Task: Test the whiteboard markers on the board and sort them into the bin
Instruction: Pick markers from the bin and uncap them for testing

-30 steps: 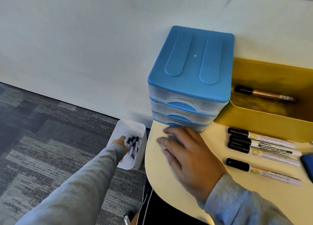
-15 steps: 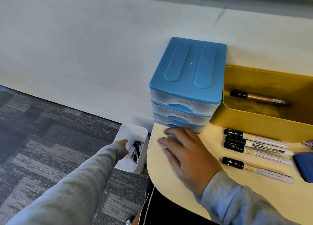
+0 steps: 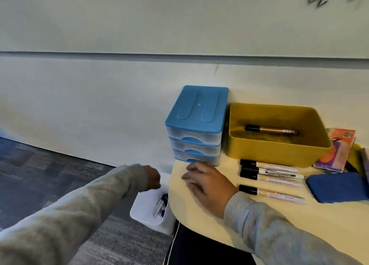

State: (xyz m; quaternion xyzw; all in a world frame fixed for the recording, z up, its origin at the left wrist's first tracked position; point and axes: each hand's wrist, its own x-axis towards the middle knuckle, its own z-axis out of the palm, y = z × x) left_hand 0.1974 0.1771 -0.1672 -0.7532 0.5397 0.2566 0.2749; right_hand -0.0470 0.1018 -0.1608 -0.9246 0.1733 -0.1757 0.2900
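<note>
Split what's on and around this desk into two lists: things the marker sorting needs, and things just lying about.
For the job:
- four black-capped white markers lying on the table
- yellow plastic bin holding one marker
- white floor bin with markers inside
- whiteboard carrying a black scribble
- blue eraser pad

Lying about:
- blue-topped three-drawer plastic organiser
- orange and purple packet
</note>
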